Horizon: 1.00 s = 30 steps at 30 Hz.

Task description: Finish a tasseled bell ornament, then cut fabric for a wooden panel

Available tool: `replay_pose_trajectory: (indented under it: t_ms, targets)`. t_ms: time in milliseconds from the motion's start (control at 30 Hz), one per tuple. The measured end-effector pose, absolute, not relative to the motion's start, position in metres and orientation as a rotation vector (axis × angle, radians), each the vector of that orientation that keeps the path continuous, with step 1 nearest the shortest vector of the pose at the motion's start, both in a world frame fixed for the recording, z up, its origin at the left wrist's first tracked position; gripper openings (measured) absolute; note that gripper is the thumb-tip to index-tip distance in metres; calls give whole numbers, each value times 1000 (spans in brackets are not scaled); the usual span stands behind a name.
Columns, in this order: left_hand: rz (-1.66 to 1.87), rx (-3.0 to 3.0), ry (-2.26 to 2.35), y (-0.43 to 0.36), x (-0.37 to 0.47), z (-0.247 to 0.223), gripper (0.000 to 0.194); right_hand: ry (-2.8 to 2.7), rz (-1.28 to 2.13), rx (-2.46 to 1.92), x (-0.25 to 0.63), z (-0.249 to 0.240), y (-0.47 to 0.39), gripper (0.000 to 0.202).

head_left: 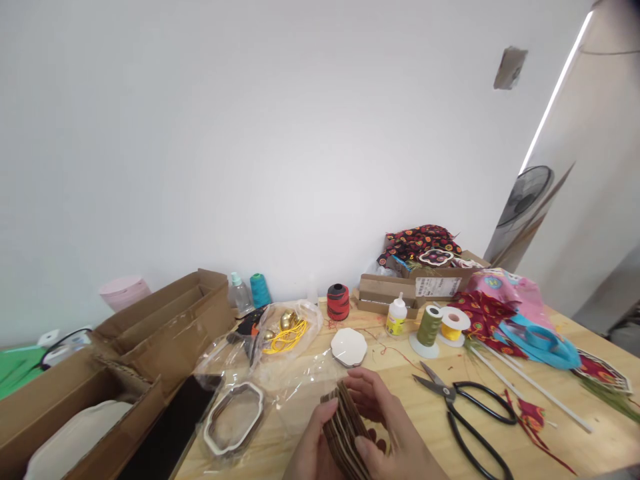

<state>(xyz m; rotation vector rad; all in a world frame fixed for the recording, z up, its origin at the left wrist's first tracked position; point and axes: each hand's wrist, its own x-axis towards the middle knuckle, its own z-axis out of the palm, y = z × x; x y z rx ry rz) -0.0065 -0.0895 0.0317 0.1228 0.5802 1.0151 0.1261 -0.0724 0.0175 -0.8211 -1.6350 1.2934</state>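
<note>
A stack of thin brown board pieces, their layered edges facing up, is held low at the front of the table. My left hand grips its left side, thumb on the top edge. My right hand closes on the right side, with its thumb on the edges and fingers curled behind. A white scalloped disc lies just beyond the hands. To the left, white scalloped frames sit in clear plastic. Black-handled scissors lie spread to the right of my right hand.
Cardboard boxes and a dark flat panel stand left. Behind are a red thread spool, a glue bottle, a green spool and yellow ribbon. Blue ribbon and white sticks lie right.
</note>
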Motion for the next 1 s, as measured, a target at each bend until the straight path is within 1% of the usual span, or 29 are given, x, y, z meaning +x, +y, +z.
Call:
replay_pose_trajectory:
  t_ms: [200,400,533,767,933,1000]
  targets:
    - [1014,110,587,-91,-5,34,21,-1619,1360,-870,128,22,-76,61]
    - [1022,116,596,-92,-4,34,21,-1595,1458,-965,129,26,-77,74]
    - [1031,79,615,-93,-2,32,17,-1624,1441,-981,130,24,-79,76]
    - [1059,76,680,-95,1,31,15,-1583,1404,-872,130,9,-77,65]
    - [1051,14,693,-94,-1,15,13,-1498,1492,-779,126,6,-69,56]
    - [1024,7,664,-94,-3,7,15,-1432,1519,-739,124,5,-67,52]
